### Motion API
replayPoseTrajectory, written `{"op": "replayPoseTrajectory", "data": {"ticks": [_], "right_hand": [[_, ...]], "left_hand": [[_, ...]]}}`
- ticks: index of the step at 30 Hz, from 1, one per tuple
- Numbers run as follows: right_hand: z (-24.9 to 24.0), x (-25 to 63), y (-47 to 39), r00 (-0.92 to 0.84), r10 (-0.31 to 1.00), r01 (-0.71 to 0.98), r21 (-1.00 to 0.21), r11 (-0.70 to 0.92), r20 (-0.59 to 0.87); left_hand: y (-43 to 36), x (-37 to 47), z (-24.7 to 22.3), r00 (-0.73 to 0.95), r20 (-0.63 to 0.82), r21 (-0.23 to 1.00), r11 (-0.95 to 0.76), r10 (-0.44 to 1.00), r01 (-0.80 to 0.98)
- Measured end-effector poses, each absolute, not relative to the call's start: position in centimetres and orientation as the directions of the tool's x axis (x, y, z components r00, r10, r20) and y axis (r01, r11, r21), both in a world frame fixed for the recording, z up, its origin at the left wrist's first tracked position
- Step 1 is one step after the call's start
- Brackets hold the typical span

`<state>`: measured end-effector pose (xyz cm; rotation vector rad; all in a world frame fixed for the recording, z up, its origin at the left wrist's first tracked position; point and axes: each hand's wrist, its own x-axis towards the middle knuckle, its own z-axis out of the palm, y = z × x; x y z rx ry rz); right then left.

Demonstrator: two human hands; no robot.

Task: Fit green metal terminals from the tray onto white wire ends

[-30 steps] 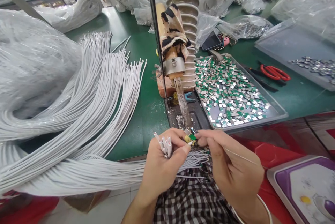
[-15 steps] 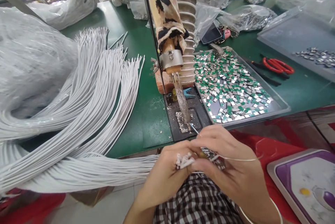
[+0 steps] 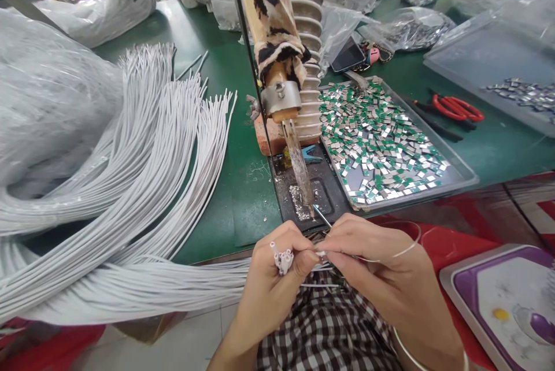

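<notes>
My left hand [image 3: 271, 284] grips a small bunch of white cable ends [image 3: 281, 258], their cut tips pointing up between the fingers. My right hand [image 3: 381, 273] pinches one cable tip against the left thumb and holds a thin solder wire [image 3: 407, 248] that loops off to the right. Both hands sit at the table's near edge, just below the tip of a fixed soldering iron [image 3: 297, 160], whose handle is wrapped in patterned cloth. A metal tray [image 3: 455, 183] of several small green circuit boards lies to the right of the iron.
A large fan of white cables [image 3: 143, 174] covers the left of the green table. Red-handled scissors [image 3: 457, 108], a phone [image 3: 349, 59] and plastic bags lie behind the tray. A purple-rimmed tray [image 3: 485, 290] sits at lower right. A ribbed duct [image 3: 303, 24] stands behind the iron.
The hands dropped away from the iron's tip, came together low, then rose slightly. The green board seen between the fingers a second ago no longer shows. The cable bunch has turned upright.
</notes>
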<state>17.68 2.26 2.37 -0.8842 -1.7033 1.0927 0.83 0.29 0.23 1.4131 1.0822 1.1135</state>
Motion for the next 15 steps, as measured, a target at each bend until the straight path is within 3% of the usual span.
{"op": "replayPoseTrajectory", "data": {"ticks": [3,6,8,10,12,15], "right_hand": [[3.0,18.0,2.3,-0.353,0.914,0.166,-0.947,0.273,0.202],[3.2,18.4,3.1,-0.337,0.924,0.380,-0.871,0.310,0.182],[2.7,18.9,4.5,-0.265,0.923,0.576,-0.722,0.383,0.279],[1.8,19.7,6.5,-0.139,0.904,0.802,-0.489,0.343,0.405],[0.7,20.4,8.6,-0.198,0.909,0.901,-0.298,0.316,0.366],[-0.3,21.3,10.7,-0.249,0.913,0.907,-0.252,0.337,0.325]], "left_hand": [[0.5,0.8,0.2,0.176,0.120,0.989,-0.134,0.977,0.067],[0.6,0.7,0.1,0.155,0.138,0.985,-0.152,0.978,0.078],[0.7,0.5,-0.1,0.119,0.144,0.987,-0.151,0.982,0.056],[0.7,0.3,-0.3,0.083,0.138,0.990,-0.141,0.987,0.027],[0.8,0.2,-0.4,0.076,0.122,0.992,-0.124,0.990,0.013],[0.8,0.3,-0.4,0.092,0.097,0.995,-0.098,0.991,0.008]]}}
